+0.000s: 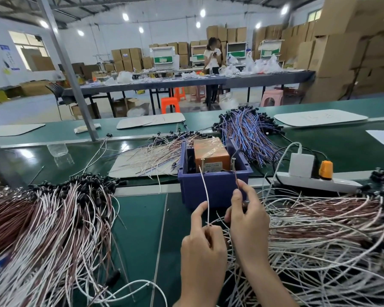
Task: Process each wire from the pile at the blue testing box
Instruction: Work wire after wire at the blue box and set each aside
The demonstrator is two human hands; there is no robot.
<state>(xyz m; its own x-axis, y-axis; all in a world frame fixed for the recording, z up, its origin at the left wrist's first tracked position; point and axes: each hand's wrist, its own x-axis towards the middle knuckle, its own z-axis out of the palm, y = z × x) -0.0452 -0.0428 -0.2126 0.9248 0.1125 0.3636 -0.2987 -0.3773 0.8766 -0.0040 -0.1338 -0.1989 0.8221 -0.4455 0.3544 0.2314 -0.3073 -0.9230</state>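
The left hand point(201, 242) pinches a white lead point(205, 191) between thumb and forefinger, its free end rising to a screw post point(202, 162) at the near left of the blue testing box point(215, 173). The right hand point(245, 218) pinches a reddish-brown lead point(237, 180) the same way, its end reaching toward a second screw post point(232, 163) at the near right of the box. Both hands are closed on their leads, just near of the box wall. Whether either tip actually touches its post cannot be told.

The box stands at the centre of the green worktop point(142, 218) and holds an orange unit point(210, 155). The pile being drawn from point(319, 235) lies to the right of the hands; a second bundle point(53, 218) lies at left, and loose wires point(155, 151) rest on a card at the far left of the box.

Judgement: the step in hand appears to be the contact test. Recommended practice:
- Grip each lead closer to its tip, since these long unsupported lengths will flex and wander.
- Seat both bare ends firmly on their posts together and hold steady.
- Keep the two tips apart, so they do not bridge.
- Keep trailing strands from the right pile off the box rim.
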